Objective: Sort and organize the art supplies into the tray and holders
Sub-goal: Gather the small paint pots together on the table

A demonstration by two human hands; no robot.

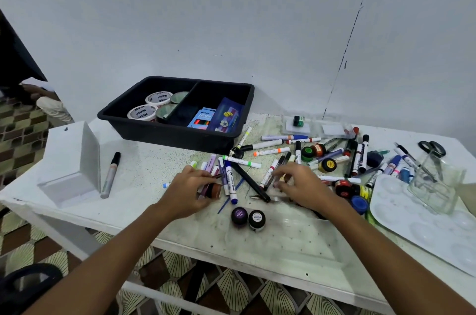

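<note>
Tape rolls (150, 106) already sit in your tray (177, 134), yet markers (270, 152) sprawl loose while your left hand (192, 187) grips several and your right hand (298, 183) pinches one.

Black tray (144, 131) at table's (154, 160) back. In front of tray: marker pile (257, 167). Left hand (190, 189) apparently grips brown jar (214, 190); right hand (300, 184) fingers curled over markers.
</note>
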